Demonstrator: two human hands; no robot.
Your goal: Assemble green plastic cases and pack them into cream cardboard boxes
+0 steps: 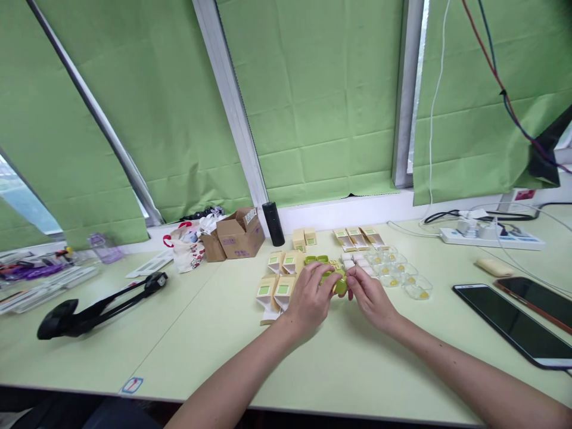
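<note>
My left hand [309, 298] is closed round a small glossy green case [340, 286], held just above the table. From the right, my right hand [373, 298] pinches at the edge of the same case; its fingertips partly cover it. Right behind my fingers lie more green cases [316, 260] and small white pieces [347, 260]. Beside my left hand stand several small open cartons [264, 291] with green windows. Clear plastic shells [417, 287] with yellow spots inside are spread out to the right of my right hand.
More cartons [357, 238] stand at the back, near a black cylinder [273, 224] and a brown cardboard box [240, 237]. A black strap-like device [98, 307] lies left. Phones [513, 325] and a power strip [491, 238] with cables are on the right.
</note>
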